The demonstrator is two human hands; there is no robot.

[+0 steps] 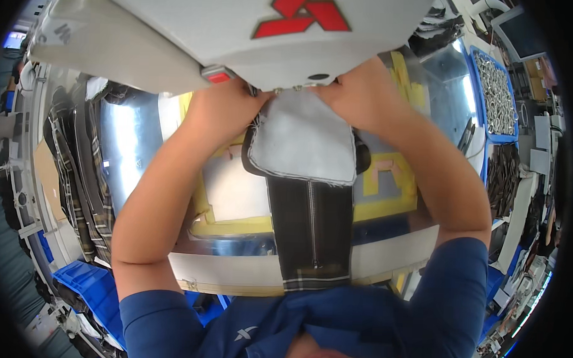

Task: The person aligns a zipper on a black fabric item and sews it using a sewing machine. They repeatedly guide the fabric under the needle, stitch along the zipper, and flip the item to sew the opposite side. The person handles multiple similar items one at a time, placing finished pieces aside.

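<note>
A pale grey fabric piece [303, 142] with frayed edges lies over a dark fabric strip [288, 223], whose metal zipper [312, 224] runs toward my body. Dark rounded edges show beneath the pale piece on both sides. At its far left corner, my left hand [229, 111] is closed with fingertips pinching the cloth. My right hand [365, 96] grips the far right corner, its fingers partly covered by the white sewing machine head [241, 32]. The machine hides the far edge of the cloth and the needle area.
Yellow tape [234, 226] marks the metal work plate around the cloth. Dark and plaid fabric strips [79, 165] hang at the left, above a blue crate [93, 292]. On the right stand a blue tray [514, 131] of metal zipper pieces and a pile of dark strips [503, 177].
</note>
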